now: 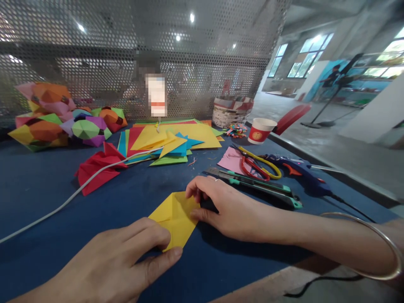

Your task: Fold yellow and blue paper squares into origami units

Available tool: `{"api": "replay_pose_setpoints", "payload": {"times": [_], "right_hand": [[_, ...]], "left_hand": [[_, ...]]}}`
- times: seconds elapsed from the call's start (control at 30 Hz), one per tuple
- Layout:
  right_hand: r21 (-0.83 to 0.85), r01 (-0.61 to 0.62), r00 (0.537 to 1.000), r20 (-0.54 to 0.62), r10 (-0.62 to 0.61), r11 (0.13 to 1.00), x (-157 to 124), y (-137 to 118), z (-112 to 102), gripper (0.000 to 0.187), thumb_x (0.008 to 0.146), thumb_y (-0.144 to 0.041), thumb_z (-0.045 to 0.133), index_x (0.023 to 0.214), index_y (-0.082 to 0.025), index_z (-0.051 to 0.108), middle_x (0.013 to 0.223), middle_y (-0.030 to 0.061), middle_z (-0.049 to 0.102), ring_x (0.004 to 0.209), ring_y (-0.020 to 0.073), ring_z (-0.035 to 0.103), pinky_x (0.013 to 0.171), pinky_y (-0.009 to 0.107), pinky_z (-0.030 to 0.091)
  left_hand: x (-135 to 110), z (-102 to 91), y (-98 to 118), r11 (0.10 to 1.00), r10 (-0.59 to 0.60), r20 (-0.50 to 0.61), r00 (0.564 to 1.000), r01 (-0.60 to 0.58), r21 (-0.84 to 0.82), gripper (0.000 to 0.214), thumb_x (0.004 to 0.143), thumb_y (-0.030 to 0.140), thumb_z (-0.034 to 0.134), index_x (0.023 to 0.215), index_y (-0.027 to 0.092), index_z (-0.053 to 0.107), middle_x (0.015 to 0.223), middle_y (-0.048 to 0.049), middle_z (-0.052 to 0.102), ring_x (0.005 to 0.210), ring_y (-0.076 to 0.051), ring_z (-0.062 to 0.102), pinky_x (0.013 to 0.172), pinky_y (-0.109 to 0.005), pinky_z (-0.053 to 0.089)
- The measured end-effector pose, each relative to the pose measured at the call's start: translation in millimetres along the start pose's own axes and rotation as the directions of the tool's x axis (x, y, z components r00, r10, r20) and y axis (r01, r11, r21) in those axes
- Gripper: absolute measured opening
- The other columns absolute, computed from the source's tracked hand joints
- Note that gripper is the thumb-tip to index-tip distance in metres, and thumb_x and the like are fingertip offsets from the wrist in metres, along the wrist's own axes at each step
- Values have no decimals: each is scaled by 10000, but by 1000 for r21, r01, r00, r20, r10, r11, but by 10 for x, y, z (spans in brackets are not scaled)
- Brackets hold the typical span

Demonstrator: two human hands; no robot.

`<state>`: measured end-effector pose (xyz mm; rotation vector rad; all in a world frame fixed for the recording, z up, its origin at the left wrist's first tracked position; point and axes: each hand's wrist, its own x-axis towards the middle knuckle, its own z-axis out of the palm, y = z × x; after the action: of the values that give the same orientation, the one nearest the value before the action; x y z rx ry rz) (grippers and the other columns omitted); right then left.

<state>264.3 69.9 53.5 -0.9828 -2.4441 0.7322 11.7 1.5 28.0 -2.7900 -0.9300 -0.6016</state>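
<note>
A partly folded sheet of yellow paper [176, 212] lies on the blue table in front of me, with creases running across it. My left hand [131, 248] is closed on its lower left edge, thumb at the bottom corner and fingers curled over the top. At the right edge, my right hand [221, 204] pinches the paper between thumb and fingers. A bracelet [394, 248] circles the right wrist. Just beyond the right hand lies a green and black utility knife [261, 185]. Part of the paper's right side is hidden by my fingers.
Colourful folded paper shapes [47, 130] stand at the left, near a red folded paper [97, 170]. A white cable [75, 193] crosses towards stacked coloured sheets [186, 134]. At the right are scissors [255, 168], a glue gun [299, 170], a paper cup [261, 131] and a basket [229, 113].
</note>
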Motion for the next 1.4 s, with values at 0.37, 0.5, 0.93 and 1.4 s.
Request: {"api": "replay_pose_setpoints", "payload": {"times": [0.37,0.5,0.93,1.4], "right_hand": [[-10,-22,996,-82,21,1000,100,31,8,252,976,-276,642,1175,-128,593,1076,79,663,817,171,549,734,312,435],[54,-46,995,-84,51,997,129,50,24,205,975,-216,595,1161,-130,596,919,27,643,731,145,541,684,292,416],[204,150,956,-278,-90,967,64,71,-9,345,842,-5,488,1039,-143,736,1024,49,765,962,158,696,889,286,519],[89,528,848,2,-531,844,-52,-3,-1,153,949,-149,651,797,-167,645,981,103,735,991,182,704,923,310,545]], "left_hand": [[-4,21,-40,995,69,-25,997,-71,-69,274,1000,254,509,1233,329,630,899,41,670,713,-95,622,558,-158,461],[-16,26,-49,991,89,-34,995,-92,-97,294,1001,195,465,1215,287,645,920,16,668,725,-111,639,624,-186,512],[-241,-69,-74,992,-60,-166,984,77,100,514,962,152,487,1450,293,565,1399,22,671,1234,-156,658,1056,-237,514],[-156,-75,-109,992,-8,-168,986,29,121,437,931,113,515,1307,290,650,1271,49,739,1112,-87,717,1012,-154,520]]}}
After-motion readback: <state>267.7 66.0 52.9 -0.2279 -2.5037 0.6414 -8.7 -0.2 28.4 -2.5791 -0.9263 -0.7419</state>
